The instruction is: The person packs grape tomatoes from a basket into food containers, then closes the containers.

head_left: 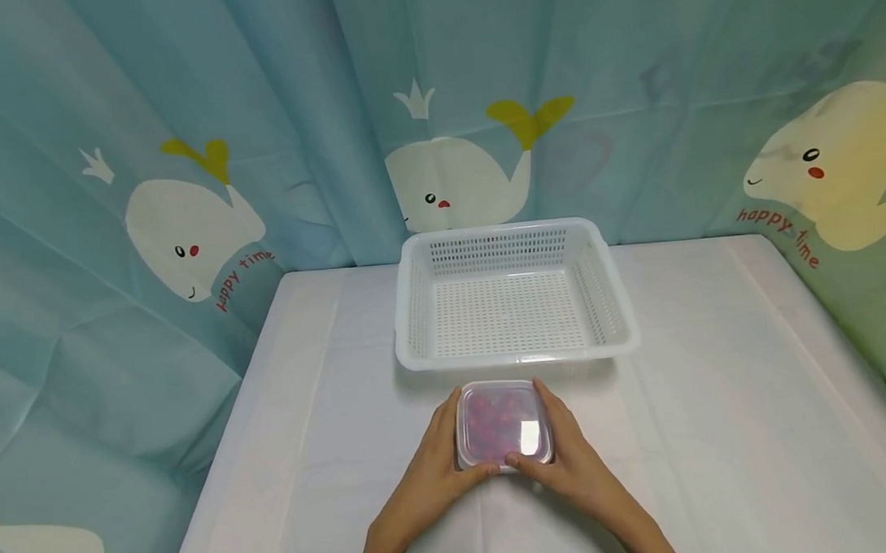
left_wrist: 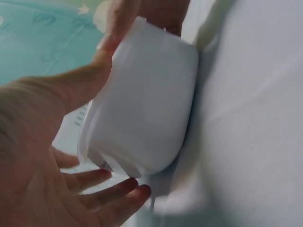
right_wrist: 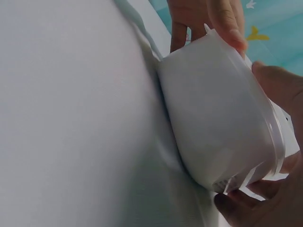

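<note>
A small plastic food container (head_left: 498,425) with a clear lid sits on the white-covered table, close to the near side. Reddish-pink pieces show blurrily through the lid. My left hand (head_left: 440,458) grips its left side, with the thumb at the near lid edge and the fingers along the side. On the opposite side my right hand (head_left: 569,453) holds it the same way, its thumb tip lying on the near lid corner. Both wrist views show the container's smooth whitish wall (left_wrist: 147,99), its base right at the cloth.
Just beyond the container stands a white perforated plastic basket (head_left: 519,359), with nothing inside it. A white cloth (head_left: 719,413) covers the table. Behind and to both sides hangs a blue-green curtain (head_left: 320,110) printed with whales.
</note>
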A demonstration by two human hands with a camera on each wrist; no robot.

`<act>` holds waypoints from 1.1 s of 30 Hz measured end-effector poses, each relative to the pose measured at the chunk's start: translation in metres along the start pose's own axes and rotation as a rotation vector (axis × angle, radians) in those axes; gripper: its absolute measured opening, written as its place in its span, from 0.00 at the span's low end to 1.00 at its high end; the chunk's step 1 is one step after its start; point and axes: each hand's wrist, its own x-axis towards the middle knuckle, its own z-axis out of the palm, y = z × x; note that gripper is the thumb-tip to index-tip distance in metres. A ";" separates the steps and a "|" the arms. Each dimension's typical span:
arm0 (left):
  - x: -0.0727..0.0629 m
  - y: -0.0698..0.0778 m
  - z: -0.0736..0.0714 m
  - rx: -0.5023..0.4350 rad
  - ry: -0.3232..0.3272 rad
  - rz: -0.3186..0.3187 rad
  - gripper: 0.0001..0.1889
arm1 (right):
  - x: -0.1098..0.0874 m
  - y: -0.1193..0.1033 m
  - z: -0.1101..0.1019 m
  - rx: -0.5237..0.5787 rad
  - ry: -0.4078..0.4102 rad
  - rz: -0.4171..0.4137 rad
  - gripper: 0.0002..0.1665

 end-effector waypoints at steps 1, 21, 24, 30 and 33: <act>-0.001 0.000 0.001 -0.016 0.006 -0.016 0.59 | -0.001 0.000 0.000 0.008 0.000 0.001 0.66; 0.010 0.012 0.029 -0.081 0.021 0.006 0.59 | -0.025 0.001 -0.012 -0.132 0.150 -0.097 0.65; 0.015 0.020 0.038 -0.067 0.006 0.010 0.59 | -0.029 0.004 -0.014 -0.215 0.209 -0.152 0.68; 0.027 0.035 0.054 -0.042 -0.032 0.010 0.59 | -0.038 0.014 -0.024 -0.272 0.289 -0.174 0.72; 0.033 0.041 0.062 -0.014 -0.054 0.022 0.59 | -0.042 0.019 -0.031 -0.293 0.306 -0.143 0.72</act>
